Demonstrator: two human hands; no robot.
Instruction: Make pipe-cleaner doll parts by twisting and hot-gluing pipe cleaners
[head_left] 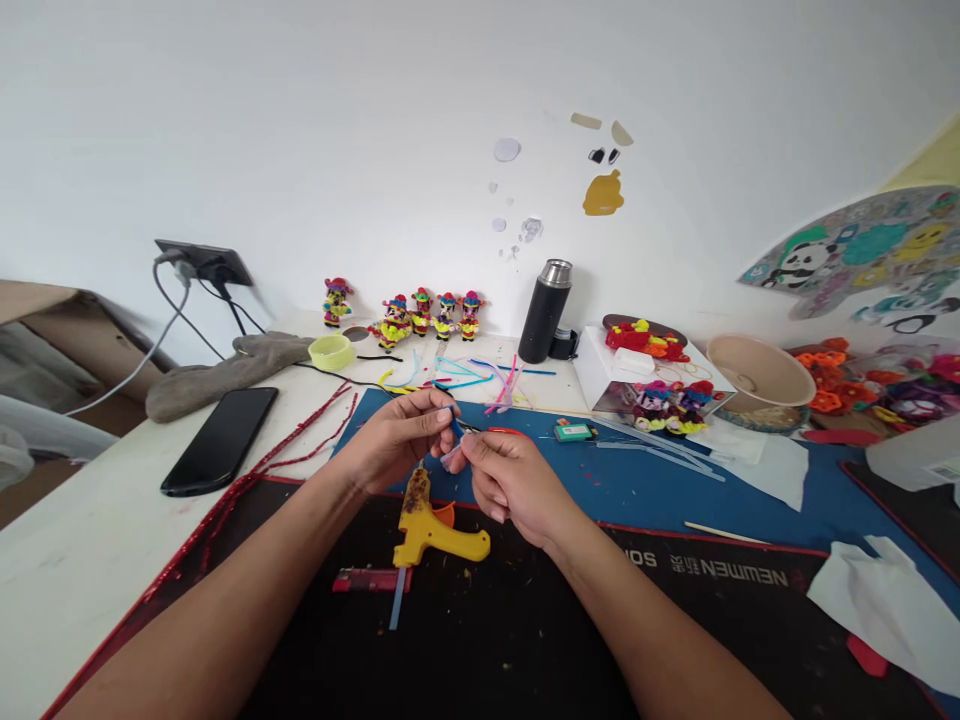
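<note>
My left hand pinches a short blue piece of pipe cleaner between thumb and forefinger. My right hand is closed at the lower end of this same piece, its thumb and forefinger pressed together. A pale lilac bit shows just below, between the hands; what it is I cannot make out. Directly under them lies a yellow glue gun with an orange trigger and a glue stick out of its back. Beside the gun rests a red utility knife, partly covered by the glue stick.
Colourful pipe-cleaner figures stand along the wall. Loose pipe cleaners lie behind my hands, near a black thermos. At left are a phone, red twisted stems and yellow tape; at right, a white box and clear glue sticks.
</note>
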